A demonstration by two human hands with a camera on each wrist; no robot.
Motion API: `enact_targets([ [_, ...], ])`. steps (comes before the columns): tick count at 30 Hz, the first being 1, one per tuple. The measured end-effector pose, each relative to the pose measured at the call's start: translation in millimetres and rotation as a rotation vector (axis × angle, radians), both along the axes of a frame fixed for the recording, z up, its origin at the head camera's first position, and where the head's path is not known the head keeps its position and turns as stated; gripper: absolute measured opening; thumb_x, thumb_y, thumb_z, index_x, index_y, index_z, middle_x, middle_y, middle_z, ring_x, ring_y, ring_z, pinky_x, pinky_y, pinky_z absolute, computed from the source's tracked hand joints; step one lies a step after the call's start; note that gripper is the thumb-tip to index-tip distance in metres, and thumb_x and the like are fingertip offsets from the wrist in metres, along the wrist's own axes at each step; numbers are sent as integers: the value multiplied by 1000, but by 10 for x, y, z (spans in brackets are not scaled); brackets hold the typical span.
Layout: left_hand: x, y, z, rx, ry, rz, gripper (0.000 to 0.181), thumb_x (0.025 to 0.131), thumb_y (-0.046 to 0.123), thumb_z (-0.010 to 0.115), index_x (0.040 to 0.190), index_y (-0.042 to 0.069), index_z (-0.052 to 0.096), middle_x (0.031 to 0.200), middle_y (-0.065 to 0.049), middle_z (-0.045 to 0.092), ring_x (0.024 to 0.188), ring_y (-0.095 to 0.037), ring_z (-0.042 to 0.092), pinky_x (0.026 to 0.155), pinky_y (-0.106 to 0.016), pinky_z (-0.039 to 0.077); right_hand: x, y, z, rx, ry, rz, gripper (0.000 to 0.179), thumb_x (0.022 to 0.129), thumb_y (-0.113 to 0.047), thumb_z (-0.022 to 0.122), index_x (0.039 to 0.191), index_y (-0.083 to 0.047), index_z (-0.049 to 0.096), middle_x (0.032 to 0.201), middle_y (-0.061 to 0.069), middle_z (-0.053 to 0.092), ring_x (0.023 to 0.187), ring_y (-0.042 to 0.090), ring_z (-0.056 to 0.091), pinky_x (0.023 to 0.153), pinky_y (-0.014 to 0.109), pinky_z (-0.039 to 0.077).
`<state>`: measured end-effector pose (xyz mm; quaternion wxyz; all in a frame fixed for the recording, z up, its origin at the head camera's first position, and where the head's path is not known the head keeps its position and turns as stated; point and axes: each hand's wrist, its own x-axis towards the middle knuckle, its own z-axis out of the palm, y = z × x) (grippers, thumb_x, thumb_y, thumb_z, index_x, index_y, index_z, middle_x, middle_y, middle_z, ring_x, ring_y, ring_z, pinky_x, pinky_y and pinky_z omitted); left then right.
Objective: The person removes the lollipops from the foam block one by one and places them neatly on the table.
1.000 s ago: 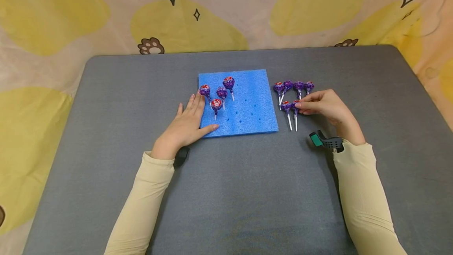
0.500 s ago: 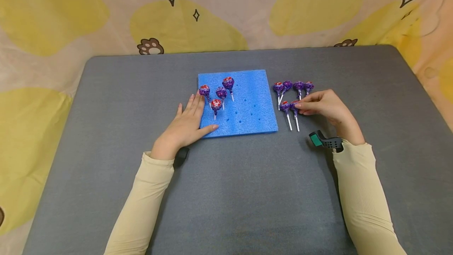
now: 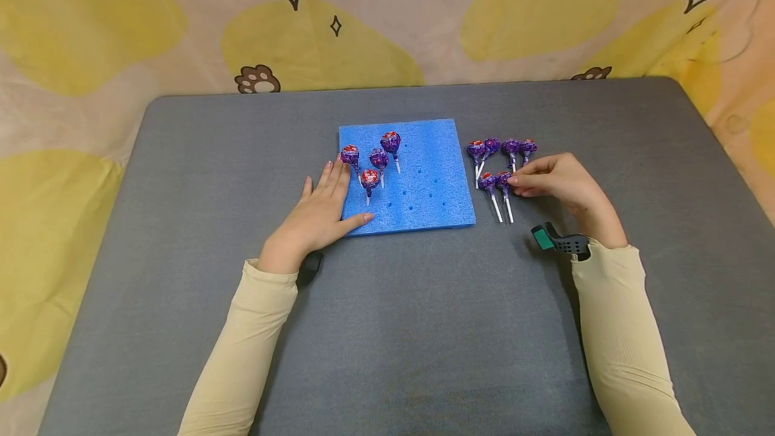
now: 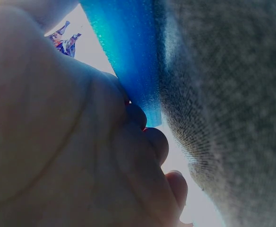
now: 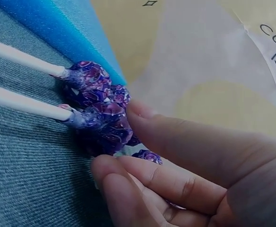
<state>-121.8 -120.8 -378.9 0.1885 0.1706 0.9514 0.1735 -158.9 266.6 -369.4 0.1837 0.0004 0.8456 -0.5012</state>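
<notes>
Blue foam is forming a flat board (image 3: 445,160) on a grey desk (image 3: 393,328), with four purple-wrapped lollipops (image 3: 370,179) standing in it by their white sticks, toward its left half. Small holes are showing across the rest of its face. The left hand (image 3: 321,214) is resting on the board's left edge, its grip extended: the fingers are running along that edge and the thumb is lying over the near-left corner. The right hand (image 3: 562,184) is pinching the wrapped head of the gripped lollipop (image 3: 503,182), which is lying on the desk right of the board, its stick pointing toward the person. A second lollipop (image 3: 487,183) is lying just beside it; four others (image 3: 475,150) are lying farther back. Red-and-white marks are showing on the wrappers, too small for reading. On the pale, yellow-patched cloth (image 5: 223,109) behind, the right wrist view is showing dark lettering (image 5: 275,45), "Cu" above "Be", cut off by the frame. A narrow strip of desk is separating the board's right edge from the loose lollipops; broader stretches are extending to the desk's far edge and, between both sleeves (image 3: 623,335), toward the person.
</notes>
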Motion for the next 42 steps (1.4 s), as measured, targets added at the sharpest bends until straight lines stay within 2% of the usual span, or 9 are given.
enact_targets([
  [6,-2,-3,-2,3,1,0,94,92,55,48,149,1,-3,156,-13,-13,142,-26,-15,110,-52,-7,24,0,16,-19,33,-55,24,84,-12,72,97,9,68,74,-2,67,68,11,64,65,24,54],
  [15,-1,-10,-3,2,7,-1,94,92,56,48,149,1,-3,156,-13,-12,142,-27,-14,110,-53,-6,20,4,27,-103,57,-79,20,85,-9,71,98,7,69,77,-2,69,72,12,66,67,24,54],
  [23,5,-22,13,-2,7,-1,94,92,56,47,149,1,-2,156,-13,-12,142,-27,-13,111,-53,-6,24,-93,44,-260,109,-49,17,85,-3,68,100,6,69,83,-1,71,75,13,68,69,24,54],
  [33,12,-14,0,-9,8,0,94,92,57,46,150,2,-3,156,-11,-13,142,-26,-13,111,-52,-6,-44,-441,35,-414,129,8,18,85,1,67,100,11,67,82,4,71,76,15,69,70,25,54],
  [42,9,-8,7,-10,12,2,94,91,58,46,150,3,-2,156,-11,-13,142,-26,-13,111,-53,-5,-137,-820,75,-411,117,24,30,82,-1,71,105,18,62,82,4,71,75,14,69,70,27,55],
])
